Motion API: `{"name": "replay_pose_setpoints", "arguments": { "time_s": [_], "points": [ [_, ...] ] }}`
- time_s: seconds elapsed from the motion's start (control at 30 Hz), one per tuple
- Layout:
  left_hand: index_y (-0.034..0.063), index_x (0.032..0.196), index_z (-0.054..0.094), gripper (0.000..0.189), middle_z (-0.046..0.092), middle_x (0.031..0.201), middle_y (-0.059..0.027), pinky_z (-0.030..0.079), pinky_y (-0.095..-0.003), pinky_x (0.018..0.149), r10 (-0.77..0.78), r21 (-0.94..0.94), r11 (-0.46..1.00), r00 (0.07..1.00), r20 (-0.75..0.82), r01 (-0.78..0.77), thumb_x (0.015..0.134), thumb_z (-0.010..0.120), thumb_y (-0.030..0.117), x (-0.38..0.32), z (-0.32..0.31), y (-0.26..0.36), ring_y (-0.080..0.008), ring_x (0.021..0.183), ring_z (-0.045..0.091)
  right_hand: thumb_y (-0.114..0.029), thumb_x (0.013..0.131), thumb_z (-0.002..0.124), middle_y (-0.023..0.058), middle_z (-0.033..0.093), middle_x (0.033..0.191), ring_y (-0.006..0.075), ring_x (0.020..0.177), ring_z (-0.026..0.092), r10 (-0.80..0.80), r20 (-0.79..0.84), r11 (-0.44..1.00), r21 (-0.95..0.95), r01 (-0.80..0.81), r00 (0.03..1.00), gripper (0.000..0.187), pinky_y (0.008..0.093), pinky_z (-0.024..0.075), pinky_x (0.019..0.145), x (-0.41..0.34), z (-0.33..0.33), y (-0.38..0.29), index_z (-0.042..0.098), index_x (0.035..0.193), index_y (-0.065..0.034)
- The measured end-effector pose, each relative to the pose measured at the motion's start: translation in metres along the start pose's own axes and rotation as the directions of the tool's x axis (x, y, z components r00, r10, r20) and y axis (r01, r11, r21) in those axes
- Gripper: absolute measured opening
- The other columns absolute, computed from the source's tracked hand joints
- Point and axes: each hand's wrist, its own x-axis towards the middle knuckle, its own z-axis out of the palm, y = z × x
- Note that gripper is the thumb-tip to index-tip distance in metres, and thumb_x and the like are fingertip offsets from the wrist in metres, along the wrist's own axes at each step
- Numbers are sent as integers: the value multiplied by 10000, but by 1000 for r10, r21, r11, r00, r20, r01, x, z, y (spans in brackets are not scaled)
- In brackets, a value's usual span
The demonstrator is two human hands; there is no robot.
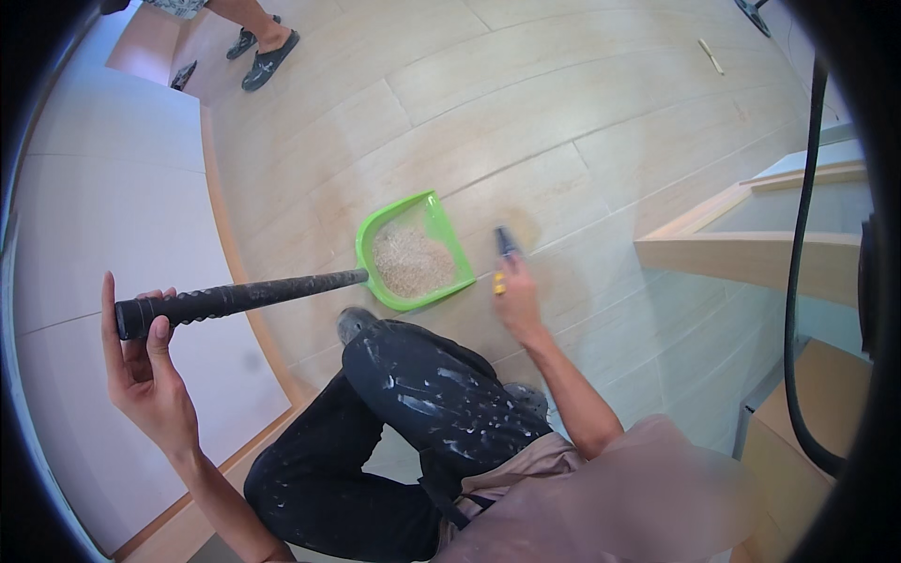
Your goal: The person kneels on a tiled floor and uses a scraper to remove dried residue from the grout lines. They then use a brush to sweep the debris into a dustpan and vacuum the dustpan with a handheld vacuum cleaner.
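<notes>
My left hand [151, 366] grips the end of a long black ribbed handle [260, 299], index finger extended past its tip. That handle joins a green plastic dustpan [362, 246] resting on the tiled floor. Inside the pan lies a heap of pale dust and shavings [412, 264]. To the right of its open edge, my right hand [519, 299] holds a small hand tool [505, 241] with a dark head and some yellow at the grip. Motion blurs the tool, so its exact kind is unclear. Beside it, a tan dusty patch [524, 224] marks the tiles.
White panels with wooden edging [232, 260] run along the left. A wooden frame [746, 253] juts in at right, near a hanging black cable [795, 281] and a cardboard box [795, 450]. Another person's legs [264, 42] stand at upper left. A thin pale stick [711, 56] lies on the floor.
</notes>
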Motion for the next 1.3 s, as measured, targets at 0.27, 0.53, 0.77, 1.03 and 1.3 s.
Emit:
{"name": "replay_pose_setpoints", "arguments": {
  "time_s": [0.27, 0.53, 0.77, 1.03, 1.3],
  "points": [
    [82, 1561, 429, 580, 751, 1090, -136, 606, -347, 964, -50, -23, 999, 998, -35, 49, 1017, 621, 21, -5, -5, -9, -203, 1058, 732, -27, 896, 669, 238, 652, 1250, 438, 1141, 639, -115, -112, 983, 131, 130, 987, 275, 492, 527, 973, 33, -19, -28, 661, 1169, 5],
    [75, 1571, 404, 598, 745, 1136, -152, 603, -347, 948, -74, -55, 996, 996, -40, 72, 1020, 633, 42, -3, 0, -12, -213, 1061, 732, -3, 865, 675, 283, 618, 1289, 454, 1188, 621, -231, 211, 964, 182, 194, 950, 315, 500, 533, 973, 18, 51, -39, 661, 1179, 2],
    [1, 1477, 444, 492, 713, 1179, -172, 607, -372, 956, -180, -134, 974, 983, 39, 184, 1026, 632, 62, -13, 12, -21, -254, 1133, 703, -11, 864, 676, 298, 626, 1266, 463, 1167, 632, -11, -13, 998, 69, 12, 1000, 319, 491, 542, 959, 15, -45, -27, 662, 1183, -2],
    [1, 1287, 441, 286, 632, 1195, -169, 607, -446, 993, -288, -339, 886, 949, 132, 316, 1047, 584, 58, -25, 31, -27, -319, 1196, 661, 4, 889, 650, 272, 673, 1153, 448, 1095, 658, -75, 106, 970, 240, 47, 992, 252, 479, 540, 936, -8, 8, -65, 658, 1141, 7],
    [28, 1319, 427, 282, 609, 1221, -151, 596, -456, 1006, -277, -328, 890, 947, 161, 316, 1062, 540, 30, -13, 31, -26, -316, 1204, 655, -16, 866, 665, 303, 608, 1298, 474, 1108, 643, 47, 127, 999, 8, -48, 991, 293, 527, 539, 948, -11, -44, 3, 657, 1155, 29]
  ]
}}
